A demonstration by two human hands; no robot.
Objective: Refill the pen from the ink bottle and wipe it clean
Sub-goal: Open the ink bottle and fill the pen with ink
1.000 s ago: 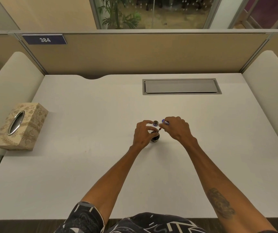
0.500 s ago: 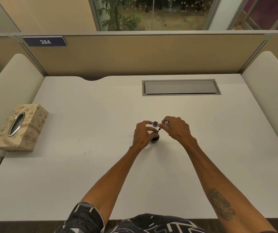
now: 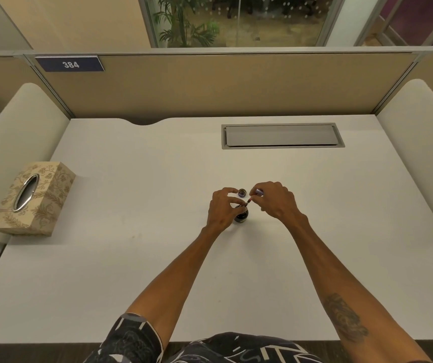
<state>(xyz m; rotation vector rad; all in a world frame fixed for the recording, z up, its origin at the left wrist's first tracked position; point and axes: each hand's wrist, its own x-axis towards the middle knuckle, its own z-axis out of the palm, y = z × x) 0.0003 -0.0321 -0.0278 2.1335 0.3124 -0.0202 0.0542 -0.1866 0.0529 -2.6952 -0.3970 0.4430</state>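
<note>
Right grip: the right hand has its fingertips pinched on the pen, which slants down toward the bottle mouth.
Left grip: the left hand is wrapped round the ink bottle, steadying it upright on the counter.
Pen tip: seems to be at the bottle opening; too small to be sure.
Cap: lies just behind the bottle.
Tissue box: well apart, at the left edge.

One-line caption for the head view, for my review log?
Left hand steadies the open ink bottle while the right hand angles the pen at its mouth; cap behind, tissue box far left.
</note>
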